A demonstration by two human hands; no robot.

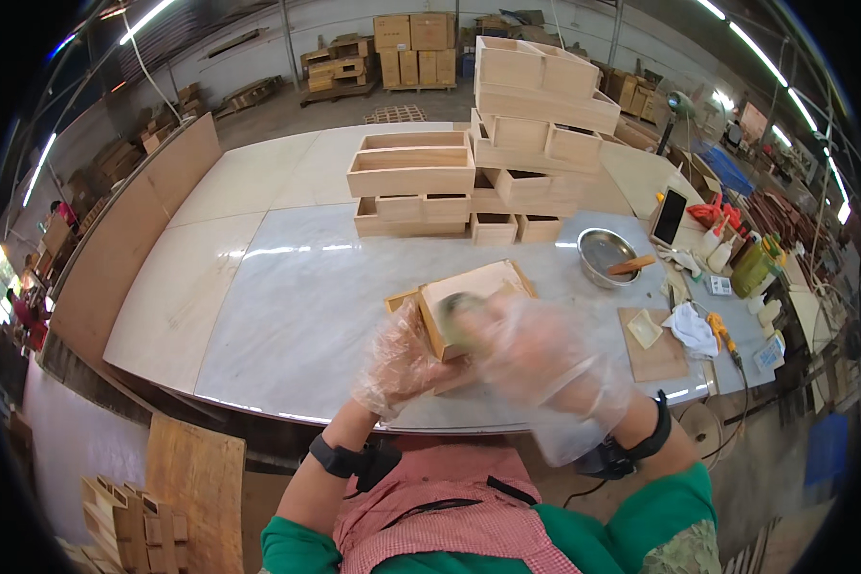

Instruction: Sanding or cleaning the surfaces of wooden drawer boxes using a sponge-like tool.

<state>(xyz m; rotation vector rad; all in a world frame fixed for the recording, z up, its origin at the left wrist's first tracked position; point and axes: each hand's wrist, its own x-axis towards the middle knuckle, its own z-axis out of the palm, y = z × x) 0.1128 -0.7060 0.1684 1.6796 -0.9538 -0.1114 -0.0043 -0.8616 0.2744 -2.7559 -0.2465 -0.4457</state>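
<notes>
A wooden box point(483, 279) is held tilted over the near part of the table, its broad face pale and its near side more yellow. My left hand point(395, 362), in a clear plastic glove, grips the box by its left side. My right hand point(540, 340), gloved the same way and smeared by motion, presses a greenish pad point(461, 320) against the broad face. The pad is blurred, so its exact kind does not show. Part of another wooden piece point(399, 300) sticks out behind the left hand.
Stacked pale wooden boxes point(411, 172) and a taller stack point(536, 96) stand beyond. To the right are a metal bowl point(598, 251) with a wooden-handled brush, a phone point(670, 216), a white cloth point(693, 331), an orange-handled tool point(720, 335) and bottles point(720, 254). A wooden board point(139, 206) edges the left.
</notes>
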